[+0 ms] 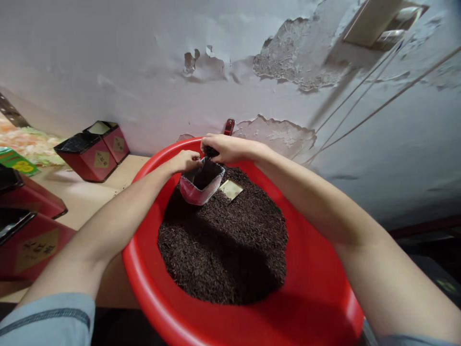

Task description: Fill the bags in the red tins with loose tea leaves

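Note:
A big red plastic basin (pixel 317 288) holds a heap of dark loose tea leaves (pixel 223 240). Over its far side my left hand (pixel 185 161) pinches the rim of a small open pouch (pixel 201 185) with a red bottom and a foil lining. My right hand (pixel 225 148) is closed at the pouch's mouth, with a clump of dark leaves showing under the fingers. A small gold packet (pixel 231 189) lies on the leaves just right of the pouch.
Red square tins (pixel 95 156) with gold labels stand open on the wooden table (pixel 86 197) at the left, more of them (pixel 29 230) nearer me. A peeling grey wall (pixel 252 72) rises close behind the basin. A small red object (pixel 229 126) leans against it.

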A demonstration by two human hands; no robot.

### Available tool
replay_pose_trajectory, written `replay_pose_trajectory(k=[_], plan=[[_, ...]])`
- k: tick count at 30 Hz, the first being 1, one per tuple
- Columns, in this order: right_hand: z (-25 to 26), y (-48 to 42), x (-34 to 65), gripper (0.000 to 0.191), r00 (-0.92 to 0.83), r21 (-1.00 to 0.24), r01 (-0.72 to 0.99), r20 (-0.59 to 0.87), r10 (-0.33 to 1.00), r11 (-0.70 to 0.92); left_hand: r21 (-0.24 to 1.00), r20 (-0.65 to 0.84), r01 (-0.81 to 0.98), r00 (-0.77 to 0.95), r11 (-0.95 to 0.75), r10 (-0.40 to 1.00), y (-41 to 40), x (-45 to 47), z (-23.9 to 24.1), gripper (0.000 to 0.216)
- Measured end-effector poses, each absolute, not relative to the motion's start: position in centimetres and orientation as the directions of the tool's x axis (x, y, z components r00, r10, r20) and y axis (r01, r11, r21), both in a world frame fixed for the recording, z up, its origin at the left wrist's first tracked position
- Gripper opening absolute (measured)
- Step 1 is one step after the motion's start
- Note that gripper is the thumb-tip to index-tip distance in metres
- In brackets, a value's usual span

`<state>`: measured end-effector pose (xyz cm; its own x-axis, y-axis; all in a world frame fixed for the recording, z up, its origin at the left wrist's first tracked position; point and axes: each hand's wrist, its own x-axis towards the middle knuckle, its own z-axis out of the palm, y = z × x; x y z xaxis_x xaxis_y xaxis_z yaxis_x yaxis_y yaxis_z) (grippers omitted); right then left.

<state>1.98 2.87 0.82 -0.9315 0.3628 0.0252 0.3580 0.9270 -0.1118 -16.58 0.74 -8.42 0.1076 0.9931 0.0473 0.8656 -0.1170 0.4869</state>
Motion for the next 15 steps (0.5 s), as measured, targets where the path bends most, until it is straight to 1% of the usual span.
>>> replay_pose_trajectory(k=[3,6,10,12,14,15], plan=[[0.4,3.6,1.6,0.023,-0.947,-0.125,0.306,0.056,0.315,0.944,0.535,0.007,0.841,0.094,-0.083,0.996,0.7,-16.8,-8.5,0.020],[-0.2,4.1,2.1,0.022,-0.951,-0.188,0.248,0.143,0.276,0.950,0.514,0.012,0.853,0.103,-0.095,0.995,0.6,-16.6,-8.2,0.019],[-1.0,3.7,4.2,0.019,-0.922,-0.224,0.191,0.292,0.253,0.956,0.391,0.021,0.915,0.097,-0.097,0.995,0.5,-15.9,-7.7,0.018],[-1.9,3.0,5.8,0.019,-0.894,-0.226,0.196,0.359,0.269,0.954,0.330,0.030,0.940,0.085,-0.090,0.996,0.4,-15.7,-7.5,0.021],[-3.6,1.9,7.7,0.020,-0.877,-0.246,0.230,0.367,0.310,0.942,0.271,0.038,0.959,0.081,-0.089,0.996,0.4,-15.5,-7.3,0.022],[-4.7,1.2,8.7,0.020,-0.885,-0.261,0.256,0.325,0.334,0.931,0.244,0.040,0.966,0.079,-0.086,0.996,0.4,-15.5,-7.3,0.022]])
